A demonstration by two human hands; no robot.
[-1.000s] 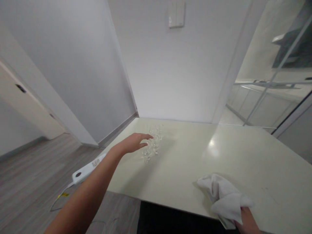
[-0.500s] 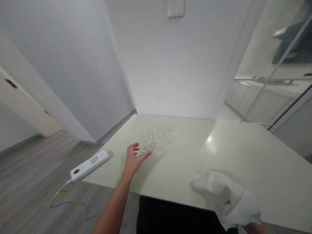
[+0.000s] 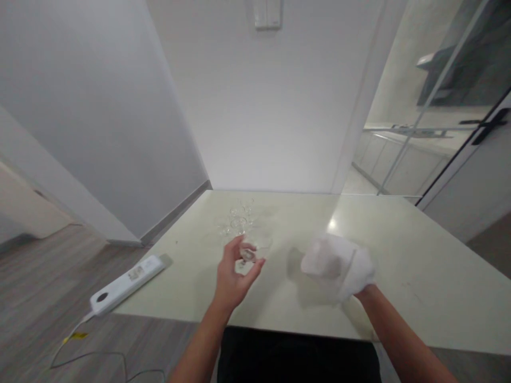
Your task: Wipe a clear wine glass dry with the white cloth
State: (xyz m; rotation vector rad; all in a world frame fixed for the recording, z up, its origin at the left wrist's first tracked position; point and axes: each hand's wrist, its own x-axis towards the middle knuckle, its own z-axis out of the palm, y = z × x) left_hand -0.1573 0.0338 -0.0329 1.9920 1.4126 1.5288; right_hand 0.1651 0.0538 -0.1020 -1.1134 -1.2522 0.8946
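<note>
My left hand [image 3: 237, 268] is closed round a small clear glass [image 3: 248, 254], thumb on one side and fingers on the other, over the left half of the table. Just behind it stand several more clear glasses [image 3: 238, 221] in a cluster. A white cloth [image 3: 339, 263] hangs bunched over my right hand [image 3: 366, 292], which holds it above the table. The cloth hides most of that hand's fingers.
The pale table [image 3: 419, 276] reaches back to a white wall. A white power strip [image 3: 125, 284] lies at its left edge, with a cord [image 3: 91, 352] trailing on the floor. Glass panels [image 3: 399, 117] and a door handle [image 3: 487, 125] are at the right.
My left hand has taken a glass from the cluster and drawn it nearer and to the right. My right hand has raised the white cloth from the front edge to over the table.
</note>
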